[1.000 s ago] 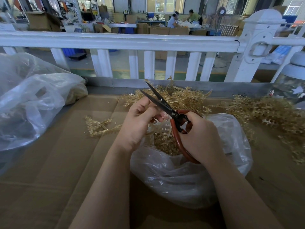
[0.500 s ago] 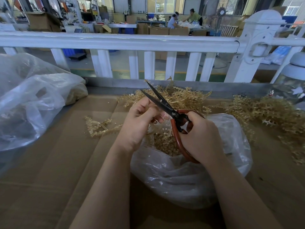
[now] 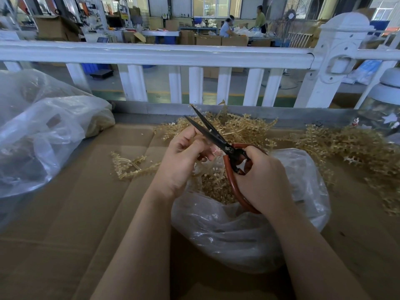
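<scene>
Room: a factory floor, with a white railing [image 3: 151, 55] running behind the work spot.
Surface: a counter [image 3: 75, 213] covered in brown cardboard.
Right hand [image 3: 262, 180]: fingers wrapped round the red loops of the scissors [image 3: 207, 131]. The black blades stand slightly apart, tips pointing up and away.
Left hand [image 3: 181, 163]: fingers bunched and curled against the blades near the pivot. They seem to pinch a small sprig piece, which they hide almost entirely.
Work in hand: snipping golden plastic sprigs into bits over the clear bag [image 3: 238, 234], directly beneath both hands.
Done: a bed of cut bits [image 3: 214, 187] lies in the bag's mouth, so a fair share looks finished.
Left: a tangled pile of uncut sprigs [image 3: 238, 128] just behind the hands, a bigger heap [image 3: 357, 152] to the right, and a loose sprig [image 3: 129, 165] on the cardboard to the left.
Judgement: mid-task, with more left to cut than is in the bag.
Also there: a large crumpled plastic bag [image 3: 43, 137] at far left, its contents unclear.
</scene>
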The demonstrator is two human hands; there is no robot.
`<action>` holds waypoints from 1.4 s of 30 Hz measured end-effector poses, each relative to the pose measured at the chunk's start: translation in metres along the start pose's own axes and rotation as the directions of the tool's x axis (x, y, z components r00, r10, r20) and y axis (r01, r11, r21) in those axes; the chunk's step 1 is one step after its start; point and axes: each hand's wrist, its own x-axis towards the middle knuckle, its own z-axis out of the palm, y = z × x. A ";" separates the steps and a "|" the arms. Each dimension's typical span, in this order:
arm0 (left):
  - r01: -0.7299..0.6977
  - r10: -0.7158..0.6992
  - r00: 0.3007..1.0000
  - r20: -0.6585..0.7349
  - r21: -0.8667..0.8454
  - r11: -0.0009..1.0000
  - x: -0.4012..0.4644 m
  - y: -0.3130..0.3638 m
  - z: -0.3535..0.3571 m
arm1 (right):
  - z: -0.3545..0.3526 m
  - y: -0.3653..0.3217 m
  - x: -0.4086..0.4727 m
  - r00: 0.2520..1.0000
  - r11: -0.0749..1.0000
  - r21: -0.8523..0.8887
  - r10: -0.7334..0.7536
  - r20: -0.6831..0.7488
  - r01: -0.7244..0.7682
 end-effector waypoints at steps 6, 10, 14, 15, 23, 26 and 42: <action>-0.005 0.006 1.000 0.017 -0.014 1.000 0.000 -0.001 0.000 | 0.000 0.000 0.000 1.000 1.000 0.014 0.002 -0.004 -0.002; -0.018 0.018 1.000 0.023 -0.012 1.000 0.000 0.000 0.000 | -0.001 0.002 0.001 1.000 1.000 0.014 0.026 0.003 -0.026; -0.026 0.026 0.999 0.020 -0.027 0.999 0.000 0.001 0.000 | -0.001 0.003 0.001 1.000 1.000 -0.015 0.023 -0.003 -0.023; -0.025 0.025 1.000 0.018 -0.029 0.999 0.000 0.000 0.000 | -0.001 0.002 0.001 1.000 1.000 -0.014 0.022 -0.003 -0.022; -0.021 0.021 1.000 -0.005 -0.020 1.000 -0.001 0.003 0.001 | -0.001 0.003 0.001 1.000 1.000 -0.011 0.014 -0.003 -0.014; -0.011 0.010 1.000 -0.018 -0.016 1.000 -0.002 0.004 0.002 | -0.001 0.004 0.000 1.000 0.999 -0.033 0.015 -0.003 -0.015; 0.052 -0.040 0.995 -0.093 0.131 0.990 -0.004 0.005 -0.002 | -0.003 0.000 -0.002 0.999 0.993 -0.117 0.032 -0.004 -0.032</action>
